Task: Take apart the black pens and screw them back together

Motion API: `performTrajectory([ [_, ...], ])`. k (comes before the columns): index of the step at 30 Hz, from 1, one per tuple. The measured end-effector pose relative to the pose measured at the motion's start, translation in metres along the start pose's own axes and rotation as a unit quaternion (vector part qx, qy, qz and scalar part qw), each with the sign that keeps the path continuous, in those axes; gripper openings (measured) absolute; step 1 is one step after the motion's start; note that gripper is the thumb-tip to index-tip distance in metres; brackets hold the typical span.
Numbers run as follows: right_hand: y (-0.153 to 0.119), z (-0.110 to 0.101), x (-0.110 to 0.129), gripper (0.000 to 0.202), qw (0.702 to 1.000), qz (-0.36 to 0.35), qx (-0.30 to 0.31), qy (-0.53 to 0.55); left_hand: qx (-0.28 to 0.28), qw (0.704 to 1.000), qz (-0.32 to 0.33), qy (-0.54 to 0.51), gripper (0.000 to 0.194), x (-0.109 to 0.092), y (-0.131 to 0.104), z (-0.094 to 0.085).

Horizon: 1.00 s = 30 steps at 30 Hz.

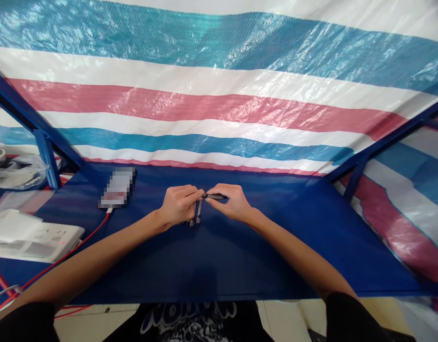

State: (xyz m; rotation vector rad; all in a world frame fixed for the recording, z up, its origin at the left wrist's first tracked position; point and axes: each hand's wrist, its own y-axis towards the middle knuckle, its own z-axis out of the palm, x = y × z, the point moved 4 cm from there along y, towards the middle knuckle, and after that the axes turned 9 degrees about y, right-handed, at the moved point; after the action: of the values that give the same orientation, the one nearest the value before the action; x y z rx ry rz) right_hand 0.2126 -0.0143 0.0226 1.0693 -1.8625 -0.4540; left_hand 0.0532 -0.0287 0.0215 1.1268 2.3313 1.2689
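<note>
Near the middle of the blue table, my right hand (230, 203) is closed on a dark pen-like object (217, 196), which points left. Its left end meets the fingertips of my left hand (179, 204), which are pressed together there; whatever they pinch is too small to make out. A few slim, partly clear sticks (198, 213) lie upright in view on the table, just under and beside my left fingers, their upper parts partly hidden.
A phone (117, 187) with a red cable lies on the blue table (190, 266) at the left. Further left are a white power strip (67, 235) and plastic bags (17, 175). Blue metal bars (48, 159) and a striped sheet (219, 109) stand around the back and sides.
</note>
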Motion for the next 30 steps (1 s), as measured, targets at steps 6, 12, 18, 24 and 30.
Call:
performTrajectory([
  [6,0.000,-0.002,-0.002,0.014,0.996,-0.057,0.001,-0.066,0.059,0.997,-0.040,-0.030,0.025,0.009,0.004,0.002],
  [12,-0.002,-0.002,-0.004,0.014,0.995,-0.077,0.018,-0.056,0.099,0.990,-0.067,-0.077,0.027,0.015,0.004,0.006],
  [18,-0.002,-0.001,-0.003,0.013,0.998,-0.061,0.021,-0.024,0.131,0.984,-0.081,-0.088,0.025,0.016,0.004,0.008],
  [24,0.003,-0.002,-0.008,0.017,0.996,0.072,0.006,0.045,0.115,0.992,-0.051,-0.024,0.024,0.012,0.006,0.003],
  [30,0.004,0.001,-0.009,0.019,0.994,0.092,0.052,-0.002,0.090,0.994,0.007,0.062,0.024,0.009,0.005,0.003],
])
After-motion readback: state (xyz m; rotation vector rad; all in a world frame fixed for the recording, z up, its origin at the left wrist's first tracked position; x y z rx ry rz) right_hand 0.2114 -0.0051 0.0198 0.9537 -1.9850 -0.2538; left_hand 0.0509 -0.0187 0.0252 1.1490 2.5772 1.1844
